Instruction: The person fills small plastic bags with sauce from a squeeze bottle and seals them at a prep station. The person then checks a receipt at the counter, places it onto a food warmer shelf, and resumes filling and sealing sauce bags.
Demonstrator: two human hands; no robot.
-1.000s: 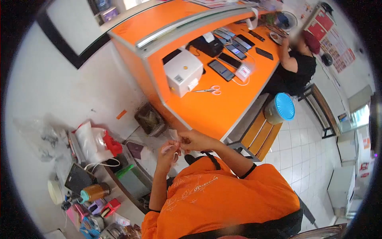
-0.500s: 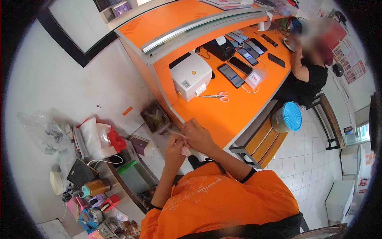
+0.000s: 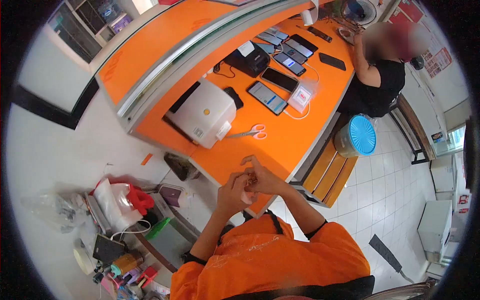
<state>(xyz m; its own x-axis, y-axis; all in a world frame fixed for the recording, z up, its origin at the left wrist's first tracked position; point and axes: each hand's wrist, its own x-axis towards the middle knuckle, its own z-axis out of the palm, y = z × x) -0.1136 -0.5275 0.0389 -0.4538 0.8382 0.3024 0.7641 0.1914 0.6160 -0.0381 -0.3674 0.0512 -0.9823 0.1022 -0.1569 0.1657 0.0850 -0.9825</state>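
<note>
My left hand (image 3: 232,193) is closed near the corner of the orange counter (image 3: 280,145), with a bit of pale pinkish material (image 3: 246,198) showing at its palm side. Against it works my right hand (image 3: 266,181), its index finger bent and raised while the others pinch close to the left fingers. Something small and brownish shows between the two hands, too small to name. Scissors with pink handles (image 3: 257,132) lie on the counter beyond my hands, beside a white label printer (image 3: 202,115).
Several phones (image 3: 267,97) and a black receipt printer (image 3: 248,59) occupy the counter. A tub with a blue lid (image 3: 362,136) stands on a wooden bench (image 3: 327,182) at right. Another person (image 3: 380,75) sits at the far end. Plastic bags (image 3: 116,200) and clutter fill the left.
My view has shifted, and both hands now appear over the counter's corner rather than left of it. The right index finger has lifted away. The seated person's arm has moved slightly.
</note>
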